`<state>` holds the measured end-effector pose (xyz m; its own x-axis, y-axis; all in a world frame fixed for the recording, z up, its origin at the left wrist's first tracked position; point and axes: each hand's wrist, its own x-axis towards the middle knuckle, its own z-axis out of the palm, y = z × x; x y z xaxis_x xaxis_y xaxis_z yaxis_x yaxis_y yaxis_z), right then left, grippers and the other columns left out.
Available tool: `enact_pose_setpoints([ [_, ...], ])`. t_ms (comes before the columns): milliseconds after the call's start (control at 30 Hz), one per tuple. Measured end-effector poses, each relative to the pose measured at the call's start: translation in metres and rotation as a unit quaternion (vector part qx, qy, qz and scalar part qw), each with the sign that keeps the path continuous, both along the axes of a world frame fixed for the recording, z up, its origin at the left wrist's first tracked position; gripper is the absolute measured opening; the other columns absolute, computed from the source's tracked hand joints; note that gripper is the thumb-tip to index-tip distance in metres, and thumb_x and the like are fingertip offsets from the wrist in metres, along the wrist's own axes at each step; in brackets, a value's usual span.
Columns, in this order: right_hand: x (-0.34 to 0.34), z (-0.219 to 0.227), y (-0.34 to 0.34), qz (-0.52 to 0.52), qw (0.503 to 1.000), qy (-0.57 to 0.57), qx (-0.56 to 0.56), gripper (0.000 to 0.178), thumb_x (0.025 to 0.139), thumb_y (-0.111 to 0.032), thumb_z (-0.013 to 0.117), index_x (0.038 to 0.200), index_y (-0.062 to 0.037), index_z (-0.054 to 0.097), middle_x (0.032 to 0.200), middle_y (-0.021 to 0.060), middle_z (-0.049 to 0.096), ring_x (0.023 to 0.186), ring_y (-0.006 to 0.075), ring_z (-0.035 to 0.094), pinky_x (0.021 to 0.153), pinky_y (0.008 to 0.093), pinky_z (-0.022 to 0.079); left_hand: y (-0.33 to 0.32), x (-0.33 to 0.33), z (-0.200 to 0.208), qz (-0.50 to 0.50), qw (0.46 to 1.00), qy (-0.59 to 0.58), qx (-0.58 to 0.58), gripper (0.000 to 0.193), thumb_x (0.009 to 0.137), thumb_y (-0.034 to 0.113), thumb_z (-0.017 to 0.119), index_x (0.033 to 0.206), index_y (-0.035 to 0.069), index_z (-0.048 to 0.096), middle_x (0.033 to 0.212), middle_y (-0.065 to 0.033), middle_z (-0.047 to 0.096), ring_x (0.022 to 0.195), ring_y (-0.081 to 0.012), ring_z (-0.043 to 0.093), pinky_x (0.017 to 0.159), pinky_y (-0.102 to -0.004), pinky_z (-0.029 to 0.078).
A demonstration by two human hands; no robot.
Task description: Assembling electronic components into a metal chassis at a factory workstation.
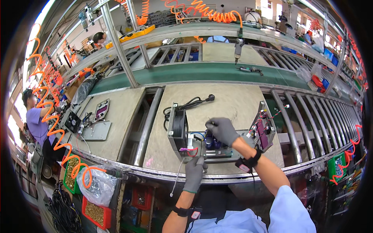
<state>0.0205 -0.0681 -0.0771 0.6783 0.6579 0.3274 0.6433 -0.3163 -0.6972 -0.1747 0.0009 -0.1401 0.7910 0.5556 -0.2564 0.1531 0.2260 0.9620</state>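
Observation:
An open metal chassis (235, 158) stands on a wooden board (217, 94). A black fan (179, 128) fills its left end, and a purple circuit board (265, 136) with red and white wires is at its right end. My grey-gloved right hand (224, 131) is over dark blue cylindrical parts (211, 141) in the middle, fingers bent together; whatever they hold is hidden. At the chassis's near edge, my gloved left hand (194, 174) is closed beside red wires (192, 150) and a hanging white cable (177, 179); its grip is unclear. Behind the fan lies a coiled black power cord (194, 101).
Metal rollers (307, 124) flank the board. Beyond runs a green conveyor belt (186, 73) with a hanging screwdriver (238, 50). Another board at left carries a metal panel (97, 131). Bins of screws (96, 213) sit low at left; a person in purple (39, 120) stands far left.

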Motion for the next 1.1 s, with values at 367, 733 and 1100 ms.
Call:
enact_pose_setpoints([
  [367, 0.042, -0.029, 0.06, -0.021, 0.986, 0.056, -0.154, 0.035, 0.082, -0.032, 0.07, 0.105, -0.006, 0.074, 0.102, 0.0178, 0.073, 0.094, 0.0324, 0.07, 0.086, 0.0426, 0.054, -0.028, 0.008, -0.007, -0.078, 0.996, 0.03, 0.029, 0.027, 0.1, 0.024, 0.056, 0.106, 0.002, 0.07, 0.071, -0.0046, 0.065, 0.057, -0.0085, 0.058, 0.05, -0.0236, 0.045],
  [733, -0.056, -0.02, -0.079, -0.074, 0.982, 0.171, 0.011, 0.031, 0.089, -0.03, 0.068, 0.098, -0.0004, 0.071, 0.082, 0.0152, 0.07, 0.077, 0.0263, 0.069, 0.075, 0.0385, 0.053, -0.014, 0.011, -0.017, -0.104, 0.98, -0.025, -0.166, 0.031, 0.1, 0.021, 0.056, 0.117, -0.002, 0.068, 0.105, -0.0096, 0.071, 0.09, -0.0162, 0.069, 0.078, -0.0302, 0.057],
  [1100, -0.067, -0.056, -0.093, 0.103, 0.918, 0.365, -0.119, 0.04, 0.092, -0.037, 0.071, 0.082, 0.0015, 0.073, 0.068, 0.004, 0.062, 0.066, 0.0107, 0.051, 0.063, 0.0302, 0.044, -0.013, 0.019, -0.026, -0.113, 0.979, -0.039, -0.168, 0.034, 0.102, 0.018, 0.054, 0.123, -0.007, 0.063, 0.113, -0.0135, 0.068, 0.096, -0.0211, 0.068, 0.086, -0.0352, 0.057],
])
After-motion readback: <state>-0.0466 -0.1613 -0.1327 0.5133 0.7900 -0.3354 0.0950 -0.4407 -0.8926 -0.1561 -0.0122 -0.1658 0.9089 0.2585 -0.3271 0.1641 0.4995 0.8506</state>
